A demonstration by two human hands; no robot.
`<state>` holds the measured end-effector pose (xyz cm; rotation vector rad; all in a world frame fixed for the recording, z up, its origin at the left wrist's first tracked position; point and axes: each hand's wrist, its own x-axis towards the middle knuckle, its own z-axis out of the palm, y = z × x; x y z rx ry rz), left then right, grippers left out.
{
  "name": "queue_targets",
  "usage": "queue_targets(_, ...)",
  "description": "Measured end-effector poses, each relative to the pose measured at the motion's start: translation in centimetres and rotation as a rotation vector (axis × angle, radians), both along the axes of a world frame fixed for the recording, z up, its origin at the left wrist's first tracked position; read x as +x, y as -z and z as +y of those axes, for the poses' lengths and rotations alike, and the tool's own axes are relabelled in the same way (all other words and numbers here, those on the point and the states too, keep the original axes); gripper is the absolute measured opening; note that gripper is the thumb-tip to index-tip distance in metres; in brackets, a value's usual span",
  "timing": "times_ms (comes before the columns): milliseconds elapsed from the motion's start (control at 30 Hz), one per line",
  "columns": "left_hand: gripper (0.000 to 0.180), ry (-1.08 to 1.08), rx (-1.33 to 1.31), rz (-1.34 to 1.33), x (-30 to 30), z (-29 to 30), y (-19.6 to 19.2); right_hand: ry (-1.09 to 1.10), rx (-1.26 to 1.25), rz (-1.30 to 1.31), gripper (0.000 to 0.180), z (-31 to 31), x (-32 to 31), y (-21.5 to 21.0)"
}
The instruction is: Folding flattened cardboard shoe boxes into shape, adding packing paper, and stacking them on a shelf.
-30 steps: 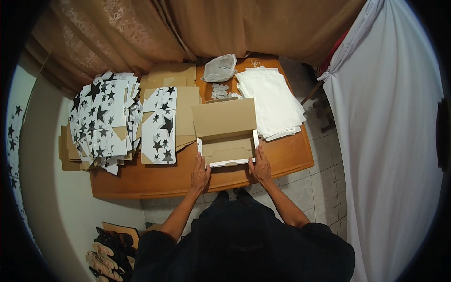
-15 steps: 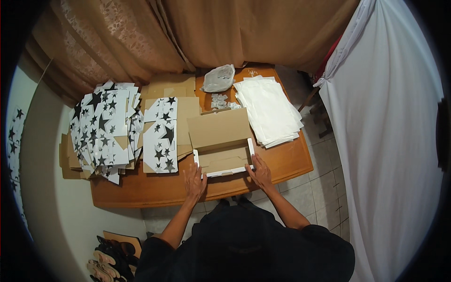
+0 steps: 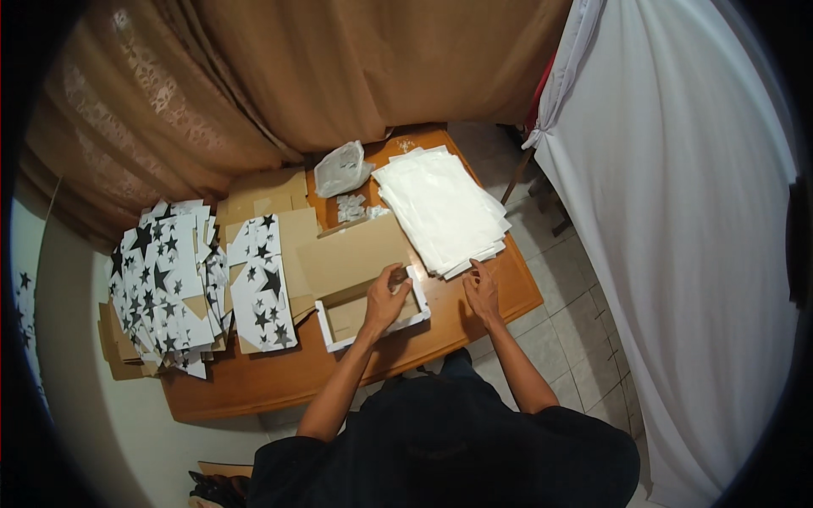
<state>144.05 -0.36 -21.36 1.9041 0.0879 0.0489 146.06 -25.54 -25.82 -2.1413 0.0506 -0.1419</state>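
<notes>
An opened cardboard box (image 3: 349, 273), brown inside with white rims, sits near the table's front edge with its lid tilted back. Above the box's right part hangs my left hand (image 3: 387, 303), fingers curved and apart, holding nothing. My right hand (image 3: 482, 295) is at the near edge of a stack of white paper sheets (image 3: 440, 203), fingers loosely spread; whether the fingertips touch the sheets I cannot tell.
Flat star-patterned cardboard pieces (image 3: 165, 284) are heaped at the left, with another star-printed piece (image 3: 261, 288) beside the box. Farther back lie a plastic bag (image 3: 341, 169) and small clear packets (image 3: 351, 207). A white curtain (image 3: 660, 212) hangs right of the wooden table (image 3: 500, 296).
Both hands have let go of the box's sides. My left hand has moved over the box, my right toward the paper stack. The view has turned to the right.
</notes>
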Motion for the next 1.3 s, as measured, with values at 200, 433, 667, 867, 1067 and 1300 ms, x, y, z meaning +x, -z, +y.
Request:
queue_targets(200,0.051,0.070,0.011,0.108,5.7,-6.1,2.7,-0.024,0.013,0.127,0.044,-4.7,6.2,0.9)
queue_targets(433,0.052,-0.074,0.067,0.232,10.6,-10.6,7.3,-0.135,-0.059,0.110,0.041,-9.2,13.3,4.2)
queue_targets(667,0.050,-0.235,0.198,0.279,14.7,-11.4,10.1,-0.185,-0.087,0.123,0.037,-10.4,19.2,5.5)
queue_targets(867,0.046,-0.322,0.338,0.184,17.2,-10.8,14.5,-0.245,-0.214,0.146,0.040,-10.1,22.7,7.1)
queue_targets(1067,0.045,-0.402,0.466,0.200,18.6,-12.2,13.9,-0.158,-0.374,0.222,0.042,-9.5,24.4,8.3)
queue_targets(1300,0.048,-0.497,0.157,0.249,19.3,-11.4,14.2,-0.043,-0.135,0.215,0.045,-8.6,25.4,9.3)
